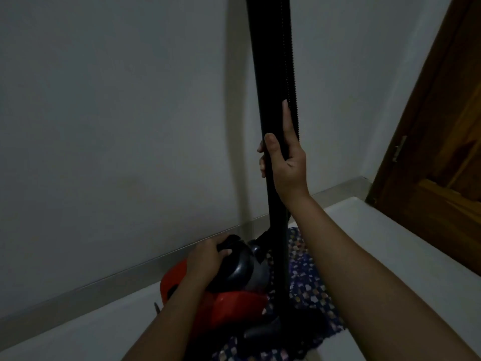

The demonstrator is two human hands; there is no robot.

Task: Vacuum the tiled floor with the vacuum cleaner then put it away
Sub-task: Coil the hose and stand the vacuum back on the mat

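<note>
A red and dark grey vacuum cleaner body (234, 303) stands on the floor close to the wall. Its black tube (268, 74) rises upright from the body to the top of the view, with a ribbed black hose running along its right side. My right hand (285, 162) grips the tube about halfway up, thumb on the left and index finger stretched up along it. My left hand (208, 259) holds the dark handle on top of the body, fingers curled around it. The room is dim.
A patterned blue mat (309, 285) lies under and right of the vacuum. A pale wall (117, 113) with a grey skirting (104, 282) runs behind. A brown wooden door (442, 139) stands at the right. Pale tiled floor (390, 243) spreads to the right.
</note>
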